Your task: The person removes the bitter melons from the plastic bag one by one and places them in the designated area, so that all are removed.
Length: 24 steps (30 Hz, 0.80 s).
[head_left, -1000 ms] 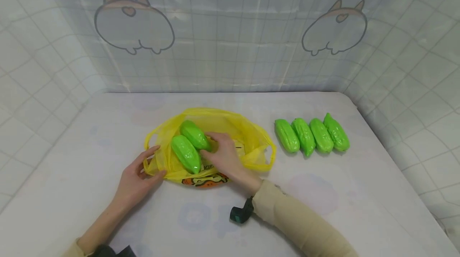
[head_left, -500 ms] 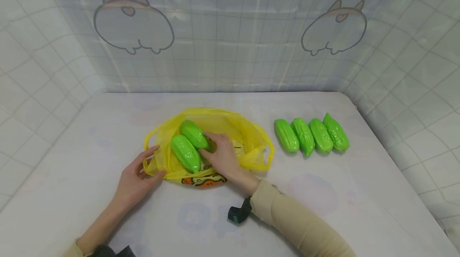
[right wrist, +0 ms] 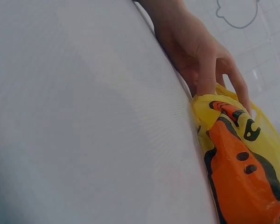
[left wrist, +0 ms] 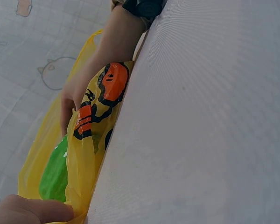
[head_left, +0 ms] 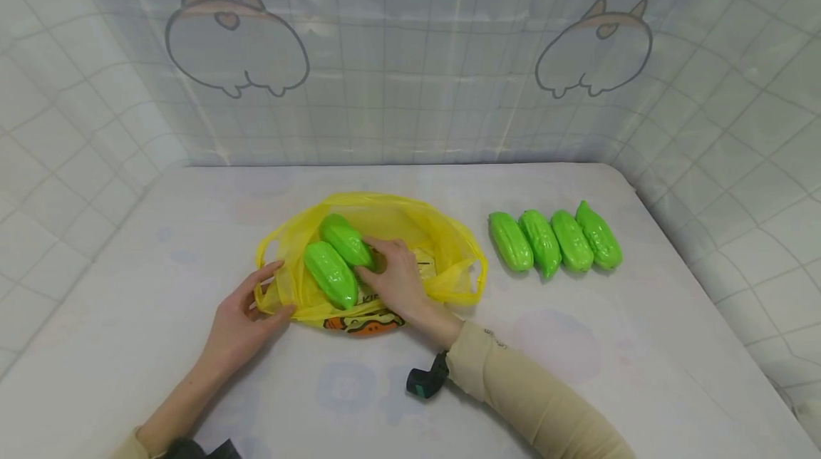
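Observation:
A yellow plastic bag (head_left: 449, 234) lies on the table with its mouth spread wide. Inside its left half are two glossy green bitter melons, a nearer one (head_left: 330, 275) and a farther one (head_left: 344, 236). My right hand (head_left: 399, 277) reaches into the bag and holds the right end of the farther melon between thumb and fingers; the fingertips are partly hidden. At the bag's left end, my left hand (head_left: 237, 323) holds the rim, thumb in front and fingers behind. In the right wrist view, the fingers (right wrist: 206, 74) of that left hand hook over the bag's edge.
Several more green bitter melons (head_left: 554, 241) lie side by side on the white table (head_left: 564, 388), right of the bag. Tile-patterned sheeting (head_left: 423, 74) rises behind and at both sides. A dark wrist camera (head_left: 426, 380) hangs below the right sleeve (head_left: 526, 388).
The hands, the bag and the melons hold nearly the same positions. Only a very slight leftward shift of the right arm and the bag's right end shows.

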Available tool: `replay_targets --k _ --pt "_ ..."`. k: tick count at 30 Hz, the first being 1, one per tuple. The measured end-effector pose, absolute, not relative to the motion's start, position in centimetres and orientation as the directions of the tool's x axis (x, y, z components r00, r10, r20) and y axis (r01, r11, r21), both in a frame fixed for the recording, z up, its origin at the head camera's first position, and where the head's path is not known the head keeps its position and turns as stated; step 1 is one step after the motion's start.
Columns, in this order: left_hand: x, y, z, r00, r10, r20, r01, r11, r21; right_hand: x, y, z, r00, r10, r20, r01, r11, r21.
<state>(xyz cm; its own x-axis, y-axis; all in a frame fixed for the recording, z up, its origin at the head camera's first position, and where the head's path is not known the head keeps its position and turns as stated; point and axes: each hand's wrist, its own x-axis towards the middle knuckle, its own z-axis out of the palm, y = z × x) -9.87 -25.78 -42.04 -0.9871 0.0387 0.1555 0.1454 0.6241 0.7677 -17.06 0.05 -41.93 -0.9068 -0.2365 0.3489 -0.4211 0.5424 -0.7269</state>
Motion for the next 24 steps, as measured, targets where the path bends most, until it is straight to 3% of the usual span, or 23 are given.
replay_targets --k 24 --pt "-9.89 -25.81 -42.09 -0.987 0.035 0.154 0.143 0.610 0.779 -16.63 0.46 -41.54 -0.921 -0.212 0.326 -0.389 0.519 -0.761"
